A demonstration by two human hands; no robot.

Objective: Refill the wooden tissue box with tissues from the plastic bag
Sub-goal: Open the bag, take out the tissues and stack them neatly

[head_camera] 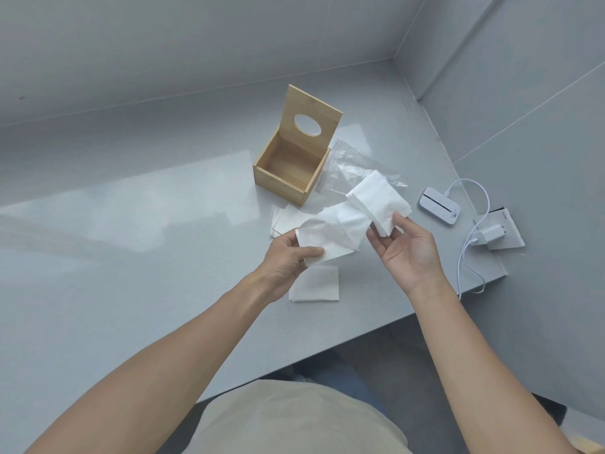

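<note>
So right now your hands are both up over the grey surface (131, 257), sharing a loose bunch of white tissues (343, 224). Your left hand (288, 257) is pinching the lower left corner of the bunch between thumb and fingers, and your right hand (406, 247) has its fingers closed on the thicker folded end over at 3 o'clock.

The wooden tissue box (291, 168) sits at 12 o'clock from your hands, its lid (312, 116) with the oval hole standing upright at the back, and the inside looks bare, just wood showing. The clear plastic bag (357, 165) lies flat and crumpled just beside the box, at its 3 o'clock, and looks see-through with nothing obvious left in it.

A few more tissues (288, 221) lie on the surface at 6 o'clock from the box, and a small folded stack (316, 285) sits under your left wrist.
</note>
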